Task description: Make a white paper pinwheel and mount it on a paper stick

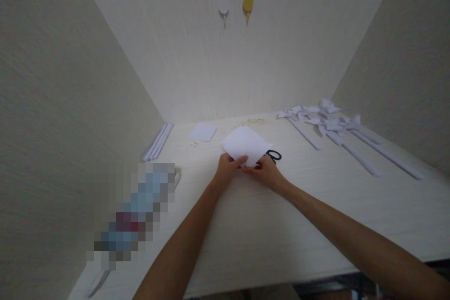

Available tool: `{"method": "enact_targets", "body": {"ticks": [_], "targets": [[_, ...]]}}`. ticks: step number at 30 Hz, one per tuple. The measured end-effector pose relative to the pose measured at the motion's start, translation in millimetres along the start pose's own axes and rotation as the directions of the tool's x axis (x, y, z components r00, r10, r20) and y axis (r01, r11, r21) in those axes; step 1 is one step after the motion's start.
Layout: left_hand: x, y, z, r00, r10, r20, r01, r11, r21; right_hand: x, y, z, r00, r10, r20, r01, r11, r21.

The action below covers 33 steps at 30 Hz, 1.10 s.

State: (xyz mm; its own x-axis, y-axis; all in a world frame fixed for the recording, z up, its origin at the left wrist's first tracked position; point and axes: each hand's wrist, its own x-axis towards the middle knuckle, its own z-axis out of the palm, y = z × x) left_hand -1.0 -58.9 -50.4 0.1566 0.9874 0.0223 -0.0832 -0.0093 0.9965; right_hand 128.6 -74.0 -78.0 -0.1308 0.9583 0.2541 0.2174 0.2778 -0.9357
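Observation:
A white square sheet of paper (244,141) is held between my two hands, one corner pointing toward me. My left hand (228,168) pinches it near that corner, its thumb on top. On the other side of the corner my right hand (267,172) grips the paper, fingertips close to the left thumb. A short line or slit shows in the paper by the thumb. Black-handled scissors (274,154) lie just behind my right hand, mostly covered by the paper and hand.
Another white square (203,131) lies left of centre. Rolled paper sticks (158,141) rest by the left wall. Several paper pinwheels on sticks (330,124) lie at right. A blurred-out object (140,206) sits front left. White (223,7) and yellow (248,4) hooks are on the back wall.

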Motion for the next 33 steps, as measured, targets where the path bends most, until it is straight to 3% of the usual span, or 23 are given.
{"method": "enact_targets", "body": {"ticks": [11, 15, 21, 24, 28, 33], "targets": [[1.7, -3.7, -0.9, 0.999, 0.050, -0.010, -0.049, 0.997, 0.051, 1.2, -2.1, -1.3, 0.997, -0.006, -0.081, 0.008, 1.000, 0.024], [1.4, -4.4, -0.5, 0.998, 0.059, 0.006, -0.059, 0.997, 0.055, 0.9, -1.6, -0.1, 0.998, 0.026, -0.053, -0.016, 0.983, 0.181], [-0.2, -2.5, 1.5, 0.997, 0.070, 0.033, -0.072, 0.997, 0.035, 0.2, -4.3, 1.0, 0.994, 0.075, -0.081, -0.049, 0.956, 0.290], [2.0, -1.7, 1.7, 0.999, 0.049, -0.010, -0.049, 0.997, -0.067, 0.4, -3.6, 0.3, 0.992, 0.085, -0.088, -0.057, 0.957, 0.283], [8.8, -3.7, -1.5, 0.992, 0.043, -0.121, -0.077, 0.953, -0.292, 1.4, -0.1, -1.5, 0.992, 0.066, -0.110, -0.049, 0.987, 0.155], [15.2, -8.6, -7.5, 0.972, 0.015, -0.236, -0.097, 0.936, -0.339, 1.3, 2.3, -3.2, 0.996, 0.000, -0.094, 0.013, 0.991, 0.133]]}}
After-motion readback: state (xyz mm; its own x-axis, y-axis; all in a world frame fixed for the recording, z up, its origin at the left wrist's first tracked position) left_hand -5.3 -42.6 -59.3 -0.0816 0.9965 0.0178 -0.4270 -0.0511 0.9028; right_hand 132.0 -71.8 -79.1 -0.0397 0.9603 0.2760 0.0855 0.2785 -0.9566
